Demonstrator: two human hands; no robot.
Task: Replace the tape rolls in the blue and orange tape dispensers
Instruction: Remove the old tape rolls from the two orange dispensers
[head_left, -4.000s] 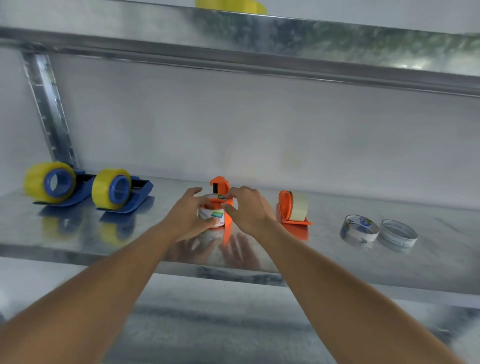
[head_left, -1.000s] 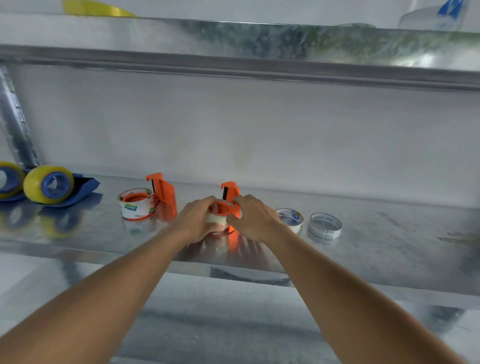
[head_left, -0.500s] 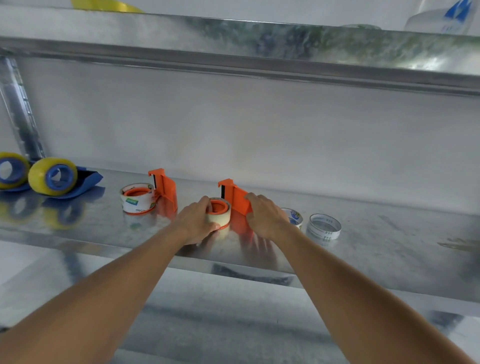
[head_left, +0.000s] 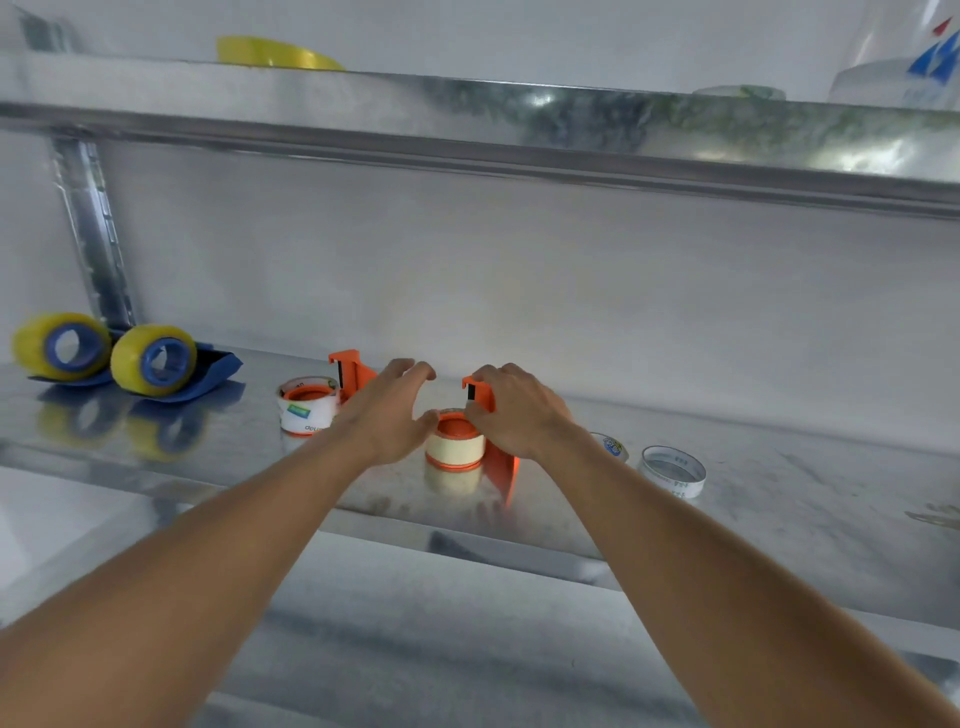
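In the middle of the frame, on the shiny metal shelf (head_left: 779, 525), sits the orange tape dispenser (head_left: 480, 395) with its cream tape roll (head_left: 454, 448). The right hand (head_left: 514, 413) grips it with curled fingers. The left hand (head_left: 387, 413) hangs beside it, fingers apart.

Soft, even, cool daylight with no hard shadows. The shiny metal shelf (head_left: 779, 525) mirrors what stands on it as faint blurred reflections. Bright glare patches sit on the upper shelf edge (head_left: 857, 150) at right. The whole picture is slightly soft. Wide-angle distortion bends straight lines and stretches the forearms near the bottom corners.
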